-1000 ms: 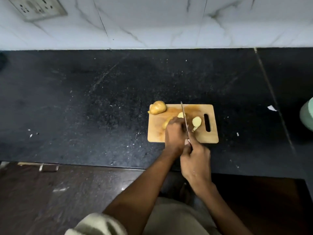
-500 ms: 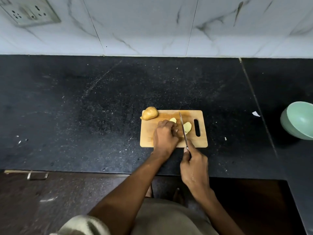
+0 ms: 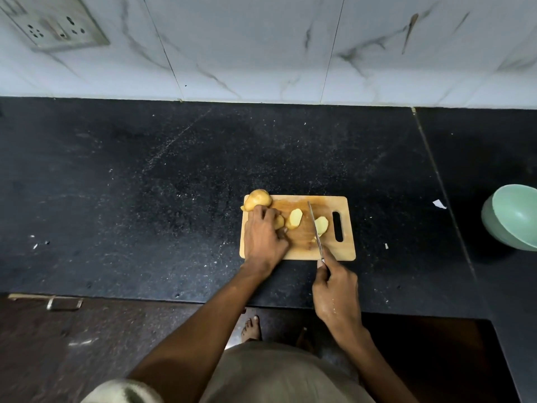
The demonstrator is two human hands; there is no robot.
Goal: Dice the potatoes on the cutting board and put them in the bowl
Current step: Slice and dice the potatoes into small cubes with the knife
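Note:
A wooden cutting board [image 3: 345,248] lies on the black counter. A whole potato [image 3: 257,199] sits at its far left corner. My left hand [image 3: 263,237] covers a potato piece [image 3: 279,221] on the board's left half and holds it down with curled fingers. A cut slice [image 3: 295,219] lies just right of that hand, and another slice [image 3: 322,225] lies beyond the knife. My right hand [image 3: 334,289] grips the knife [image 3: 315,225] by its handle, blade pointing away between the two slices. The pale green bowl [image 3: 514,216] stands at the right edge.
The black counter [image 3: 145,199] stretches far to the left, backed by a white marble wall with a socket plate [image 3: 55,21]. A white scrap [image 3: 439,203] lies between board and bowl. The counter's front edge runs below my hands; a bare foot [image 3: 251,328] shows on the floor.
My left hand has slid left with its potato piece, uncovering a cut slice. The knife has drawn back to the right. The view has shifted, bringing the bowl further in.

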